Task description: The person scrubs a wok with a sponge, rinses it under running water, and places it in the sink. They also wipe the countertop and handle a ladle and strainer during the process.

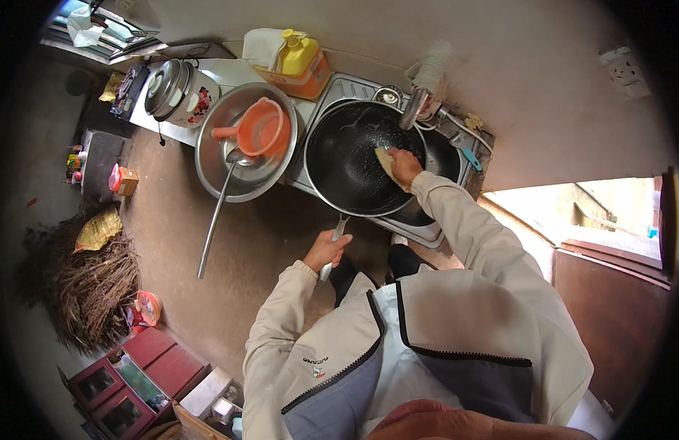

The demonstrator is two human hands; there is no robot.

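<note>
A large black wok rests over a stainless steel sink unit, its inside wet. My left hand is closed around the wok's handle on the near side. Inside the wok at its right, my right hand holds a yellowish cloth or sponge against the wall. A metal tap stands just past the wok's upper right rim. To the left, a wide metal basin holds an orange plastic dipper and a long-handled metal ladle.
A rice cooker stands left of the basin. Behind it is an orange container with a yellow bottle. A teal-handled tool lies at the sink's right edge. Dry brushwood and a red cabinet are at far left.
</note>
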